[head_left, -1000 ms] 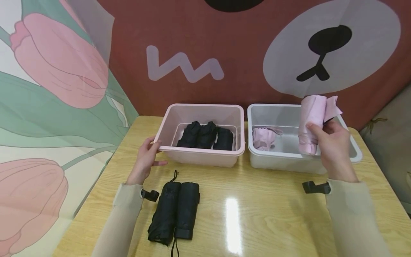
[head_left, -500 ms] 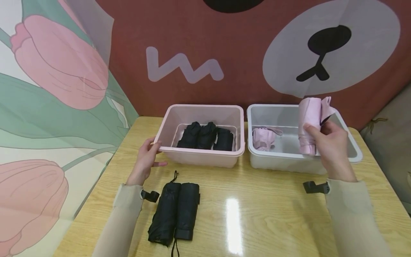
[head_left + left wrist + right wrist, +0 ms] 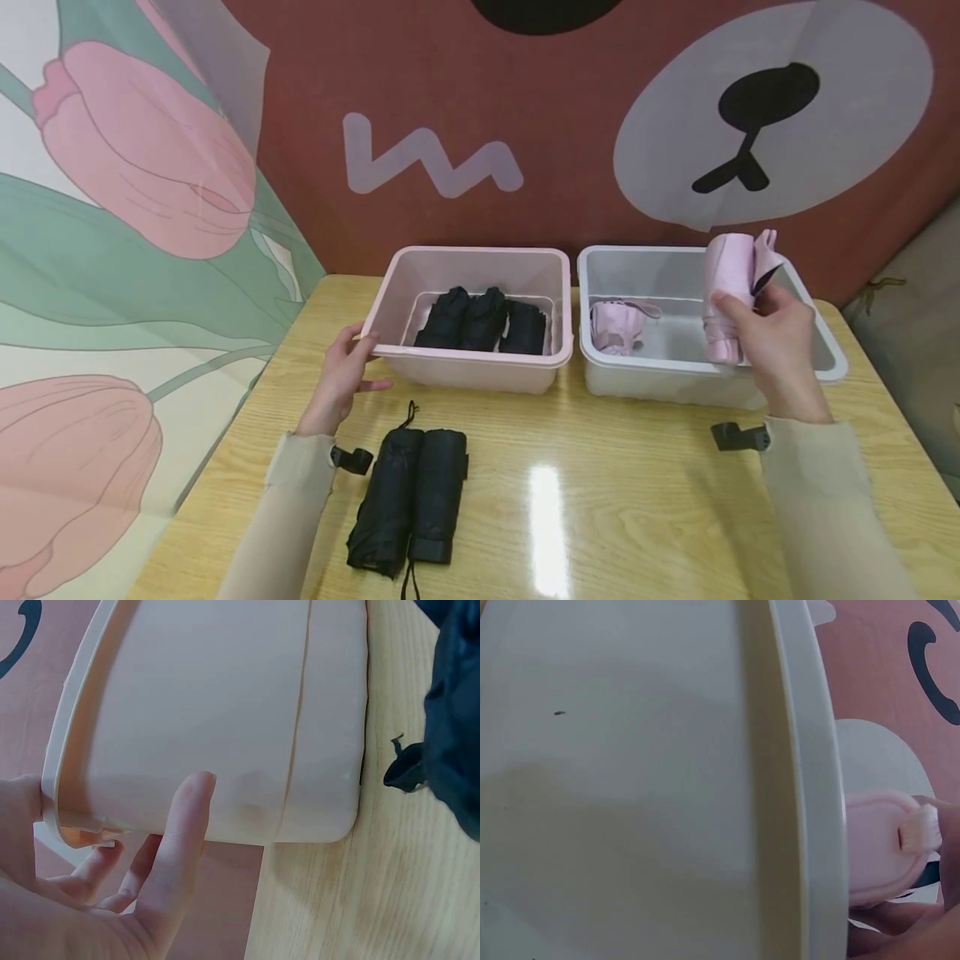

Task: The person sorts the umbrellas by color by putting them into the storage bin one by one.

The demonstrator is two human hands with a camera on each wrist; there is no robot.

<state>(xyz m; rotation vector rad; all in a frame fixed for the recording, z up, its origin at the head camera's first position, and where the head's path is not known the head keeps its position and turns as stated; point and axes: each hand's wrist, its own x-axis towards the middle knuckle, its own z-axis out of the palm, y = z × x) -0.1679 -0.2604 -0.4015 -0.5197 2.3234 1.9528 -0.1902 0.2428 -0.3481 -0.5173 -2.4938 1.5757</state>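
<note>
My right hand (image 3: 787, 354) grips a folded pink umbrella (image 3: 727, 287), held upright over the right part of the grey-white bin (image 3: 675, 363). A loose flap stands out at its upper right. In the right wrist view, the umbrella's pink end (image 3: 877, 847) with a small strap tab shows past the bin's rim. Another pink umbrella (image 3: 617, 325), shorter, lies in that bin's left part. At the pink bin's (image 3: 468, 358) front left corner, my left hand (image 3: 341, 375) pinches the rim. One finger (image 3: 191, 817) extends along the bin's outer wall in the left wrist view.
Several black folded umbrellas (image 3: 483, 321) lie side by side in the pink bin. On the wooden table (image 3: 615, 500), a black umbrella (image 3: 384, 500) and another black umbrella (image 3: 437, 496) lie in front of it. A printed cloth (image 3: 570, 150) hangs behind both bins.
The pink umbrella in my right hand has lowered slightly and turned a little, its loose flap now narrower and closer to the roll. My left hand stays on the pink bin's corner.
</note>
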